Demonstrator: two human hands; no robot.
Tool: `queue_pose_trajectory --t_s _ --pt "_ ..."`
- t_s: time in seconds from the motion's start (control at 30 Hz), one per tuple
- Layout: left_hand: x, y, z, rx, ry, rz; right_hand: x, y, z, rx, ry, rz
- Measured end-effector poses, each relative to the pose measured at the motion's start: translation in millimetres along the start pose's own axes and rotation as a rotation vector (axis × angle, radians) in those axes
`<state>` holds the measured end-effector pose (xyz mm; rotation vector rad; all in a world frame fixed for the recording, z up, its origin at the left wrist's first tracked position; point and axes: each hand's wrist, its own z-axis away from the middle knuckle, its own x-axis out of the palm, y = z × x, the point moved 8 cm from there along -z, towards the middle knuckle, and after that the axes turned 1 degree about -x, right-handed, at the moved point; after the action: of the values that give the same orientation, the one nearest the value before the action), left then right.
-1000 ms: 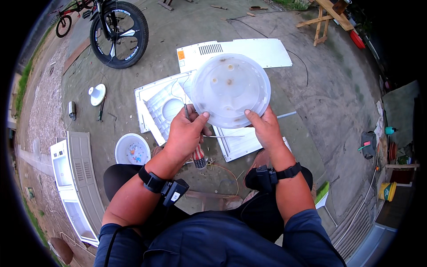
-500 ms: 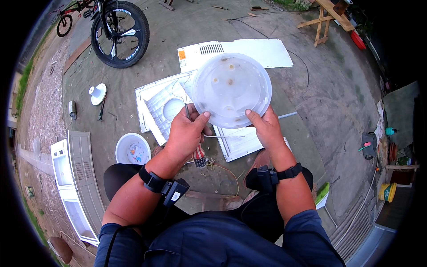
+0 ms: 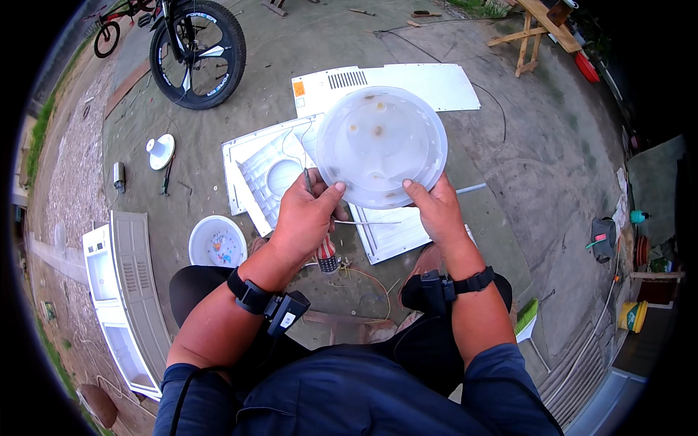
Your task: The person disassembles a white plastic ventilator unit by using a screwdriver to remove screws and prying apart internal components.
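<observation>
A round, translucent white plastic disc (image 3: pixel 382 149) with a raised rim and several brownish spots is held up in front of me. My left hand (image 3: pixel 305 214) is closed on its near left edge, thumb on top. From the fingers of that hand a thin dark rod with a wire sticks up, and a slim white rod (image 3: pixel 367 222) points right below it. My right hand (image 3: pixel 436 207) pinches the near right edge of the disc, thumb on top; its fingers are partly hidden underneath. White moulded panels (image 3: pixel 246 171) lie on the ground beneath the disc.
A vented white panel (image 3: pixel 429 86) lies beyond the disc. At the left stand a white bucket (image 3: pixel 195 245), a white round-based part (image 3: pixel 161 152) and a white-and-grey housing (image 3: pixel 134 272). A bicycle wheel (image 3: pixel 196 54) is far left; a green brush (image 3: pixel 528 316) lies right.
The disc has shifted very slightly to the right. Both hands keep their hold on it.
</observation>
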<state>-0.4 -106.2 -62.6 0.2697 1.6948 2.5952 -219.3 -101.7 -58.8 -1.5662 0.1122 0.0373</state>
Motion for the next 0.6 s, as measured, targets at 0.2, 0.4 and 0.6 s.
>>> queue_pose_trajectory --t_s 0.2,0.4,0.6 --pt "1.2 0.6 -0.4 0.0 -0.004 -0.004 -0.3 -2.0 0.6 0.002 0.007 -0.021" --pt "1.9 1.1 -1.1 0.01 -0.012 0.004 -1.1 -0.6 0.1 -0.01 0.009 -0.009" --pt "2.1 3.2 0.5 0.014 -0.001 0.001 -0.6 -2.2 0.3 0.0 0.003 0.0"
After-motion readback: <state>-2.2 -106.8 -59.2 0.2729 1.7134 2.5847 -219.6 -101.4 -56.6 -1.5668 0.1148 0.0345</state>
